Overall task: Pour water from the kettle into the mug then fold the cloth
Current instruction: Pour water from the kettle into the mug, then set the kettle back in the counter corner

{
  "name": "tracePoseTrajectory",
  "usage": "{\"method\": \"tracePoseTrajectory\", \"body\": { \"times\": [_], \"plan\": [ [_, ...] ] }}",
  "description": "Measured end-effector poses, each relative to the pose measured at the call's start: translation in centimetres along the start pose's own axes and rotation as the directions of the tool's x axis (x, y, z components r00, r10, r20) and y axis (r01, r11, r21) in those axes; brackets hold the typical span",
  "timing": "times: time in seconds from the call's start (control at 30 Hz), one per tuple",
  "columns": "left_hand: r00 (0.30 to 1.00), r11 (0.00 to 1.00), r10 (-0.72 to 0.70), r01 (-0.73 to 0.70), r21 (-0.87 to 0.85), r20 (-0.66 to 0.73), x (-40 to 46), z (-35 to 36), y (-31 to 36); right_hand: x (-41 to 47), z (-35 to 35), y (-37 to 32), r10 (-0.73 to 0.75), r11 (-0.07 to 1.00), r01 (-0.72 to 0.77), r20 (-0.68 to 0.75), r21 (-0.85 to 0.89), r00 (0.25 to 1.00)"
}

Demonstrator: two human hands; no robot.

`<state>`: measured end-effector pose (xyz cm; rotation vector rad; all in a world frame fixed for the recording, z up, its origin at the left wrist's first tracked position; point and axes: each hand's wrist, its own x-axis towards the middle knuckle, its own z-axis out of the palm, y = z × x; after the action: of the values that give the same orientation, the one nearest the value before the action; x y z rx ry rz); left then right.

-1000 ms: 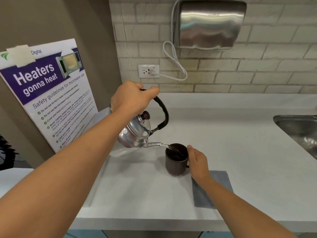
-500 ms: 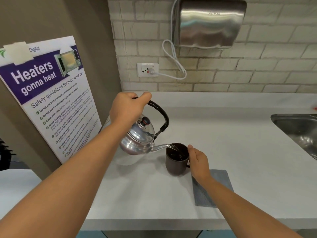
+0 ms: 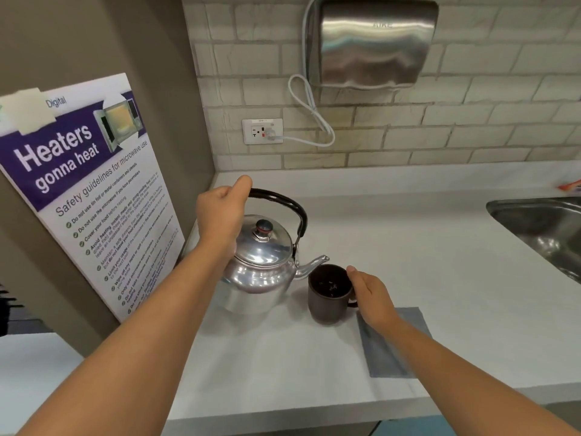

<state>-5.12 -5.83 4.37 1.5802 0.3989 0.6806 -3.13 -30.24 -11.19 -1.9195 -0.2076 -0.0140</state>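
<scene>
Levelling out since 1 second ago, the kettle (image 3: pixel 261 262) is now sitting nearly upright, its spout no longer streaming. Nearest, the cloth (image 3: pixel 393 341) is lying flat under the right forearm. Right hand (image 3: pixel 371 294) is curling around the mug (image 3: pixel 328 294); left hand (image 3: pixel 220 212) is clenching the kettle handle. Setting it down gently, clear of the mug, seems wise.

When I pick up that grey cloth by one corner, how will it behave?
The cloth lies thin and flat on the counter, so it will probably droop limply and feel light. The right hand's forearm crosses over it, so expect drag.
</scene>
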Motion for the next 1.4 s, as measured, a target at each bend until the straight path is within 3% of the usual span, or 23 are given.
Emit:
{"method": "tracePoseTrajectory", "body": {
  "times": [0.27,0.43,0.67,0.87,1.4],
  "plan": [
    [0.984,0.958,-0.165,0.143,-0.25,-0.067,1.9,-1.0,-0.2,1.6,-2.1,-2.1,-0.054,0.976,0.06,0.037,-0.21,0.998],
    [0.97,0.931,-0.216,0.171,-0.323,-0.109,4.3,0.1,-0.3,5.8,-2.2,-8.3,-0.154,0.98,0.149,-0.028,-0.128,0.988],
    [0.97,0.932,-0.2,0.145,-0.331,-0.137,9.1,3.3,-3.5,13.9,2.8,-14.4,-0.316,0.948,0.317,0.049,0.0,0.947],
    [0.971,0.947,-0.19,0.143,-0.288,-0.143,12.5,5.5,-7.4,18.1,6.8,-11.7,-0.402,0.89,0.434,0.21,-0.139,0.891],
    [0.961,0.962,-0.22,0.186,-0.201,-0.166,15.8,5.7,-13.2,22.3,10.9,-7.0,-0.405,0.893,0.435,0.214,-0.113,0.889]
  ]
}}
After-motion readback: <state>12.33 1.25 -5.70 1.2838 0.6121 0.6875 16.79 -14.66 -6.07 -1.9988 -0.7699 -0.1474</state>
